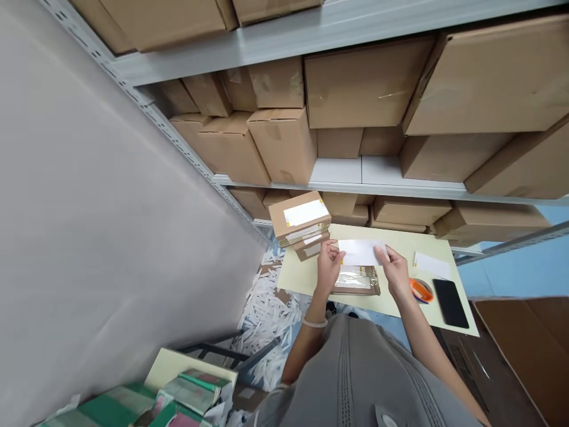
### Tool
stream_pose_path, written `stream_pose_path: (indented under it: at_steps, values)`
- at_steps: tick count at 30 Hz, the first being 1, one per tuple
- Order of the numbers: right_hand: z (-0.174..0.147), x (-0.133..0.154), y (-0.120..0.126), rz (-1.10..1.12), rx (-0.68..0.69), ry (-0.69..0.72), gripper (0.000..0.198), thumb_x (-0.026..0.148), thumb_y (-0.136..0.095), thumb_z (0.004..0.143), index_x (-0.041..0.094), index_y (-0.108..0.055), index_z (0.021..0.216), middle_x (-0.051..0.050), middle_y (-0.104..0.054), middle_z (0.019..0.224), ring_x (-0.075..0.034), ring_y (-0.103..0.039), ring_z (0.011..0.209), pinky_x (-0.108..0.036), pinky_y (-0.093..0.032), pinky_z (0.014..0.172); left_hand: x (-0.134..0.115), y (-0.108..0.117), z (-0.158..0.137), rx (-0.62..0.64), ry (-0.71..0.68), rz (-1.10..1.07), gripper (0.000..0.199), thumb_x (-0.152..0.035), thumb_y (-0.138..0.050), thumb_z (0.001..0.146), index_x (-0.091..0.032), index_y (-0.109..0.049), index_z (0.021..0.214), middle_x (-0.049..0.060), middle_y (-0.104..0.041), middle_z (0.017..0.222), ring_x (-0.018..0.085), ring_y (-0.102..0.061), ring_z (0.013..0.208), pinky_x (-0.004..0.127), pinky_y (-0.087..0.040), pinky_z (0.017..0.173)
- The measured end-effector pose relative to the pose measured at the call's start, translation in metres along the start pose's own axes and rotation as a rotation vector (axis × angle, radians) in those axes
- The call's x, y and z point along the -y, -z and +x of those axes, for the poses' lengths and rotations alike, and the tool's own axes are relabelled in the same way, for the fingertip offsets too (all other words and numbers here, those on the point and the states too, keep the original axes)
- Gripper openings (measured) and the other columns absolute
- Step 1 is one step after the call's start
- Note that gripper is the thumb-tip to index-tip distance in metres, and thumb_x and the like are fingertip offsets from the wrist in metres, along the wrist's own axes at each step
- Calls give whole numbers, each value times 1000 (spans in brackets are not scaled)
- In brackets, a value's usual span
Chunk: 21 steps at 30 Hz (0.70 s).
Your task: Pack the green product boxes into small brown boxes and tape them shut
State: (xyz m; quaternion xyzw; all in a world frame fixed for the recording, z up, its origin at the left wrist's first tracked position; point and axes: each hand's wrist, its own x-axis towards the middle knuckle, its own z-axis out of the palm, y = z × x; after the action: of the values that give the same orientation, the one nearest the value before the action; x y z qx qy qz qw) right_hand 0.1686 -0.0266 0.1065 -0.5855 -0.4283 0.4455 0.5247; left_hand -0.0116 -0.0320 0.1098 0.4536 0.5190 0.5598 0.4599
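A white label [361, 252] with a yellow mark at its corner is stretched between my hands, above the table. Its left end is pinched by my left hand [329, 264], fingers curled. The thumb and fingers of my right hand [395, 267] grip the other end. Just below the label lies a flat cardboard box [355, 290] wrapped in clear tape, with a white label on it, partly covered from view. To the left of my hands stands a stack of cardboard boxes [299, 222], the top one bearing a white label.
On the pale yellow table [297, 276] to the right are a white label sheet [431, 264], an orange tape roll or dispenser [421, 290] and a black phone [450, 303]. Shelves of cardboard boxes [368, 83] rise behind. White paper strips [267, 314] litter the floor at left.
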Motion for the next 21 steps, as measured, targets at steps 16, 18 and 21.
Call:
stream_pose_path:
  at_steps: [16, 18, 21]
  values:
    - [15, -48, 2, -334, 135, -141, 48, 67, -59, 79, 20, -66, 86, -7, -72, 86, -22, -65, 79, -32, -47, 72, 51, 20, -8, -91, 71, 214, 29, -49, -58, 91, -19, -58, 88, -1, -55, 73, 14, -52, 68, 25, -43, 67]
    - [15, -63, 0, -535, 146, -68, 40, 60, -59, 80, 21, -61, 72, -5, -68, 79, -21, -62, 74, -31, -45, 70, 66, 17, -12, -64, 98, 315, 25, -43, -51, 95, -20, -57, 88, -1, -58, 74, 14, -55, 69, 24, -44, 67]
    - [14, -88, 2, -805, 130, -12, 33, 50, -54, 86, 21, -59, 70, -6, -67, 87, -19, -61, 75, -30, -43, 70, 90, 13, -14, -62, 150, 442, 17, -33, -51, 95, -20, -54, 84, -1, -58, 73, 15, -58, 70, 26, -45, 68]
